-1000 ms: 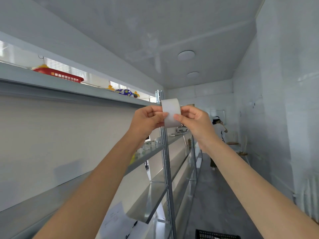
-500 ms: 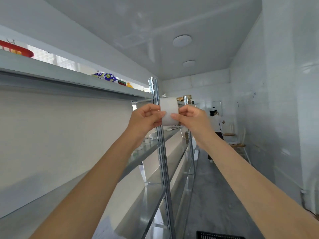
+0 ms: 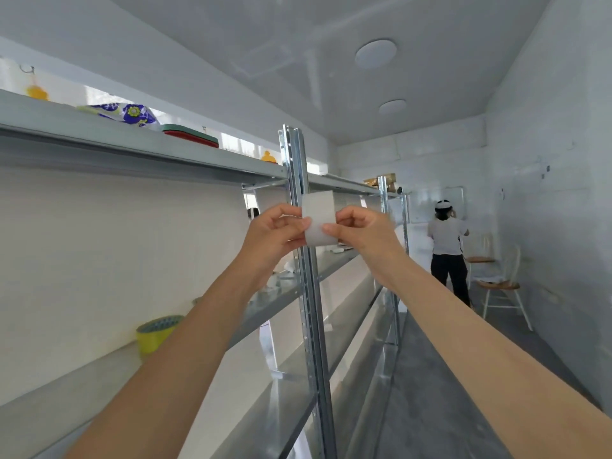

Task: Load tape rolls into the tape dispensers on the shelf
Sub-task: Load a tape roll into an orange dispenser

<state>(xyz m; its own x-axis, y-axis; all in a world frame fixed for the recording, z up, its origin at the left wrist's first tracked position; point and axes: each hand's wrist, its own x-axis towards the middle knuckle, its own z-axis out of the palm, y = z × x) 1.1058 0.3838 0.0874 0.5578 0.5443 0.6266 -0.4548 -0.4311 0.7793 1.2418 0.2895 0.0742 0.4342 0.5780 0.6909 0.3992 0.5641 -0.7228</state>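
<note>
A white tape roll (image 3: 318, 216) is held up at eye level in front of the shelf's metal upright (image 3: 306, 293). My left hand (image 3: 276, 235) pinches its left side with thumb and fingers. My right hand (image 3: 362, 231) pinches its right side, thumb on the front face. Both arms are stretched forward. No tape dispenser is plainly in view; small white items on the middle shelf (image 3: 284, 293) behind my hands are too blurred to name.
A yellow roll (image 3: 155, 332) lies on the middle shelf at left. The top shelf (image 3: 139, 140) carries a blue flowered item, stacked trays and yellow objects. Down the aisle stand a person (image 3: 447, 250) and wooden chairs (image 3: 500, 286) by the right wall.
The view has swung left and slightly down, bringing the yellow roll and more of the top shelf into sight. Both hands still hold the white roll the same way.
</note>
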